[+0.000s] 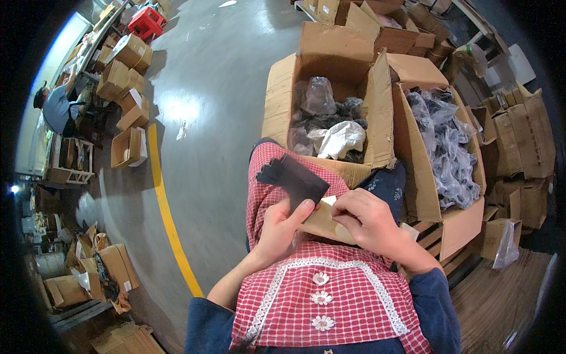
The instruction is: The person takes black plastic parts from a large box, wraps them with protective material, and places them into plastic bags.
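My left hand (278,229) is closed on a flat black piece (299,184), fabric-like, with a jagged far end; its thumb lies on top. The black piece slants up and to the left over my lap. Beside it, my right hand (372,223) has its fingers bent and pinched together over a cream-coloured strip (320,225), which looks like backing paper with a rounded, roll-like part under the fingers. Whatever sits between the right fingertips is hidden. Under both hands spreads a red checked apron (265,203) with white lace trim.
Directly ahead stands an open carton (280,100) with plastic-wrapped dark items and a white crumpled bag (342,140). Right of it, another carton (421,159) holds several clear-bagged items. Flattened cardboard (522,138) leans at far right. A yellow floor line (168,212) runs left; a person (59,109) works beyond.
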The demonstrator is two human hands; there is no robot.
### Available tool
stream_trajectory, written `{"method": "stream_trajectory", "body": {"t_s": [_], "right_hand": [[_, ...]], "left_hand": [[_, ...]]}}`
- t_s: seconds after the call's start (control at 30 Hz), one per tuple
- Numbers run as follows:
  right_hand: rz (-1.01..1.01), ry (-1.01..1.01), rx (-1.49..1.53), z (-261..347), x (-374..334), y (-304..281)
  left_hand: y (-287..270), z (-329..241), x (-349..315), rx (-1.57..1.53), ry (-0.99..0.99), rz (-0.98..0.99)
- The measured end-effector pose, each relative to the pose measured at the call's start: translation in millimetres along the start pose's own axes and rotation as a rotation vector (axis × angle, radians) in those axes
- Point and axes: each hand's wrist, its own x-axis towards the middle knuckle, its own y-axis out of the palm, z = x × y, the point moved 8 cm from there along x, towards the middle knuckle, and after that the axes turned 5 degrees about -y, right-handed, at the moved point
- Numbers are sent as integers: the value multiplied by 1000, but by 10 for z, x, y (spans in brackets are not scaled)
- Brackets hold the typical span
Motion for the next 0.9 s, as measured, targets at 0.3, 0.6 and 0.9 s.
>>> {"method": "stream_trajectory", "body": {"t_s": [0.3,0.6,0.9], "right_hand": [[127,24,17,-71,383,-128],[-108,38,-396,-84,424,-239],[-8,244,-234,-302,467,-230]], "left_hand": [[73,-188,19,378,94,-2],[46,-221,56,551,44,-24],[129,-294,66,534,78,-22]]}}
